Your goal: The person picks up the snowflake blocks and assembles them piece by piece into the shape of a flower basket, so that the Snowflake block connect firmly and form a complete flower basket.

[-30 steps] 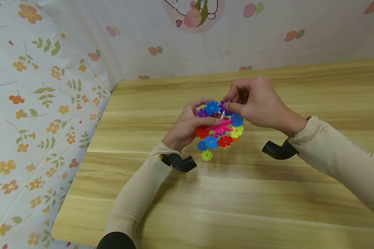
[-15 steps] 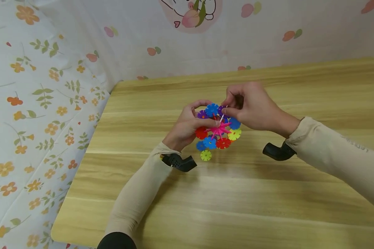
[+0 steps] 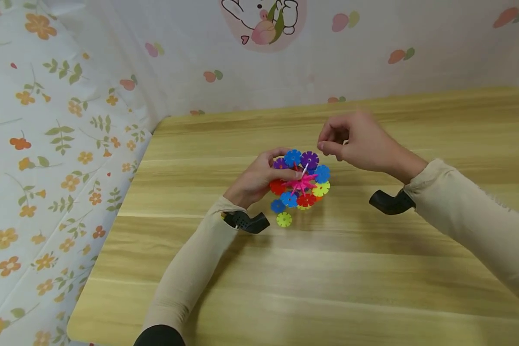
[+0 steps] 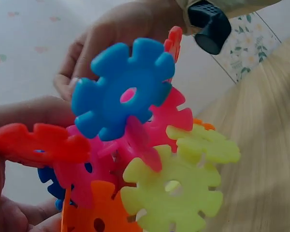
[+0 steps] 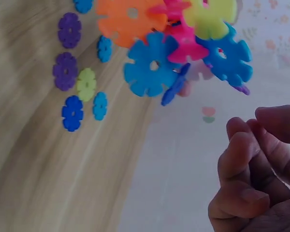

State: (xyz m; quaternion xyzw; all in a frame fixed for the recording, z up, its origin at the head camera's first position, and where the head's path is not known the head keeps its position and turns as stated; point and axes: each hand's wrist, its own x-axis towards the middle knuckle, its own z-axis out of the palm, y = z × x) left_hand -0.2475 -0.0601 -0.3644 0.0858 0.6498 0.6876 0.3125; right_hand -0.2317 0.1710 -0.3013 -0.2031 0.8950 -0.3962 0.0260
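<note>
My left hand (image 3: 252, 181) grips a ball-like build of interlocking plastic snowflake discs (image 3: 302, 183), its thumb lying over the near face. Bright pink discs form the core; blue, purple, red, yellow-green and orange ones stick out around it. A purple disc (image 3: 309, 160) sits at the top, beside a white disc (image 3: 304, 170) seen edge-on. Just right of the build, my right hand (image 3: 365, 140) hovers apart from it. Its fingers are loosely bent, and nothing shows between thumb and fingertips in the right wrist view. In the left wrist view a blue disc (image 4: 123, 89) hides part of the core.
Several loose discs lie on the wooden table (image 3: 328, 278) in the right wrist view, among them a purple disc (image 5: 65, 71) and a dark blue disc (image 5: 72, 113). Patterned cloth (image 3: 285, 72) hangs behind the table, with floral cloth (image 3: 69, 158) on the left.
My right hand has let go of the purple disc at the top of the build and drawn away to the right. The left hand keeps its hold, with the build slightly lower in view.
</note>
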